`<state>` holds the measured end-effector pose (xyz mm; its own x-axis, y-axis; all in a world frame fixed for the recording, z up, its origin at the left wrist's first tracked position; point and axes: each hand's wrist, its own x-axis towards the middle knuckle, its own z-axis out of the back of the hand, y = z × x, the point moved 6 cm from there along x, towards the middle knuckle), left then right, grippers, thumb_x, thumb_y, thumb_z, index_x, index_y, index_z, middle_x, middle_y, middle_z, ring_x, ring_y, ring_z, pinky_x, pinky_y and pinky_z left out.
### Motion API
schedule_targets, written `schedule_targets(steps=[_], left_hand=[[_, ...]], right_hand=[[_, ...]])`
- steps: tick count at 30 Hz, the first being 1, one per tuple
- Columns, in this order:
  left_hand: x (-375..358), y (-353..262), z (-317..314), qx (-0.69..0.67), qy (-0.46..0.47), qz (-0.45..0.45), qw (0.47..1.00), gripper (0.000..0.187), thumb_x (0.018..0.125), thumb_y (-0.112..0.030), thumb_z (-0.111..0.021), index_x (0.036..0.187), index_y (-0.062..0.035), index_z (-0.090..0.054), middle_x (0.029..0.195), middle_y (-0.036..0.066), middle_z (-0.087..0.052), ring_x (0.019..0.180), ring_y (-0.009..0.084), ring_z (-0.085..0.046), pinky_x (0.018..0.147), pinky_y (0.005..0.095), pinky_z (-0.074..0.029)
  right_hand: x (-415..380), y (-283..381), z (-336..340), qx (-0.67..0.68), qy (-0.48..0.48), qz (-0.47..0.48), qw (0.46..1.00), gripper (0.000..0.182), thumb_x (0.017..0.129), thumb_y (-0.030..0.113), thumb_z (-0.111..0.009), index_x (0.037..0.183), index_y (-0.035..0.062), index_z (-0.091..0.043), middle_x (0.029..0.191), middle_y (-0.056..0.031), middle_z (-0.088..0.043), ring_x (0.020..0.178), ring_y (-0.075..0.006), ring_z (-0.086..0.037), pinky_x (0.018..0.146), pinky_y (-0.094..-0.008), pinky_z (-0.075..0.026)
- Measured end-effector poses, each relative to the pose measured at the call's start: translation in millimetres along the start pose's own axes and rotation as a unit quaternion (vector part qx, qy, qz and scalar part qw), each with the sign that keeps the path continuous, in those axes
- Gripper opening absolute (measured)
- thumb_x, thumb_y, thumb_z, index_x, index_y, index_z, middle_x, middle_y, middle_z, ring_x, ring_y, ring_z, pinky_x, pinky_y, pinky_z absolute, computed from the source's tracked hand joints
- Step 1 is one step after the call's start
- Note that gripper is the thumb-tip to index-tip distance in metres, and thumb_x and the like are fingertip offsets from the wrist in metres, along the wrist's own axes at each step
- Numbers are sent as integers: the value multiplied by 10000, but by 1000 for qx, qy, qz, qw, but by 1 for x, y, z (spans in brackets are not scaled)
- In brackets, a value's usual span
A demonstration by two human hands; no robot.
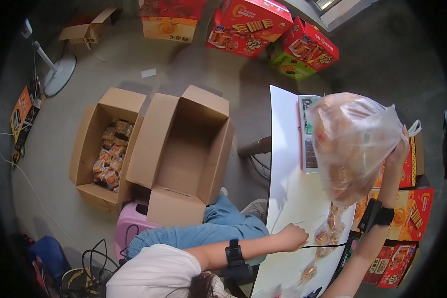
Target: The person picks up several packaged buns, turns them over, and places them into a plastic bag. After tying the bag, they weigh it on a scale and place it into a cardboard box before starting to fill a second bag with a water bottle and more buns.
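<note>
One left fist (292,238), raised right hand (398,149) with bag (353,144)

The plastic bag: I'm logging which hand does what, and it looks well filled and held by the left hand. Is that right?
Not quite: the head view shows the right hand holding the plastic bag, not the left hand. It does look well filled.

A hand could pass along the white table's (283,149) left edge in view, beside the red-and-white digital scale (309,156), as far as the closed left hand (292,238), whose forearm crosses that edge. The bulging translucent plastic bag (350,144) blocks the scale's right side; small clear-wrapped pastries (309,271) and a thin black cable (328,246) obstruct the lower part.
</note>
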<state>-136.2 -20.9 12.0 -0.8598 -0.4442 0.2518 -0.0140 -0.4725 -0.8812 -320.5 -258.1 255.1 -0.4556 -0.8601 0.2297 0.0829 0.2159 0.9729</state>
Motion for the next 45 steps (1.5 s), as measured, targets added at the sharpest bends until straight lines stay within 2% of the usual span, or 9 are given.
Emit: schedule_targets(steps=[8,10,11,13,18,20,29,39,45], left_hand=[[-12,-35,-38,-80,64,4,995,183,840,-194,-456,845,-45,-563,729,142,-606,722,322,-597,664,430,-450],[-17,-16,-57,-338,-124,25,933,109,770,-141,-499,786,-66,-576,709,164,-597,687,369,-587,626,443,-472],[-24,-15,-50,-299,-220,-26,928,125,773,-112,-507,870,-90,-582,826,148,-612,787,360,-585,673,425,-472],[-36,-15,-6,-408,-155,-82,896,203,787,-107,-512,978,-93,-578,955,126,-598,921,327,-558,765,405,-446],[-7,9,57,-66,-179,-9,982,382,730,-48,-442,1100,-68,-537,1118,132,-545,1030,268,-508,896,373,-383],[-18,18,94,186,-356,16,915,346,709,-59,-489,1046,-95,-556,891,76,-574,828,249,-544,725,370,-416],[-32,88,119,129,-296,94,942,319,749,-80,-510,1067,-63,-539,853,84,-576,798,270,-545,687,398,-406],[-36,125,114,63,-283,186,939,283,759,-47,-504,1038,-33,-549,861,99,-607,790,254,-579,714,364,-439],[-34,140,106,103,-294,170,935,238,765,-56,-508,994,-34,-572,814,117,-613,727,270,-589,657,369,-459]], right_hand=[[-117,-63,-167,130,88,-104,982,203,894,184,-422,981,31,-523,975,-91,-582,941,-184,-550,873,-360,-433],[-148,-93,-197,137,41,-165,976,229,897,190,-397,980,26,-535,972,-92,-590,922,-188,-563,851,-362,-447],[-155,-117,-204,129,39,-200,971,247,896,208,-397,988,28,-537,959,-88,-597,916,-188,-568,843,-357,-452],[-173,-157,-223,107,81,-233,963,251,894,219,-397,955,29,-549,897,-70,-604,842,-176,-583,763,-360,-479],[-231,-266,-264,-190,188,-250,931,393,851,303,-476,673,-20,-609,618,-135,-611,539,-210,-594,547,-344,-476],[-250,-318,-280,-362,228,-157,890,324,792,262,-481,713,-13,-634,676,-164,-627,667,-270,-623,639,-380,-480],[-248,-372,-348,-327,257,-76,906,224,718,191,-530,739,-1,-643,754,-228,-604,732,-380,-603,679,-448,-478],[-221,-378,-347,-250,270,-137,920,179,748,122,-541,812,-11,-642,836,-250,-596,790,-375,-599,684,-420,-478],[-244,-387,-371,-303,372,-37,877,133,697,73,-549,736,-4,-651,788,-202,-619,761,-352,-607,639,-408,-487]])
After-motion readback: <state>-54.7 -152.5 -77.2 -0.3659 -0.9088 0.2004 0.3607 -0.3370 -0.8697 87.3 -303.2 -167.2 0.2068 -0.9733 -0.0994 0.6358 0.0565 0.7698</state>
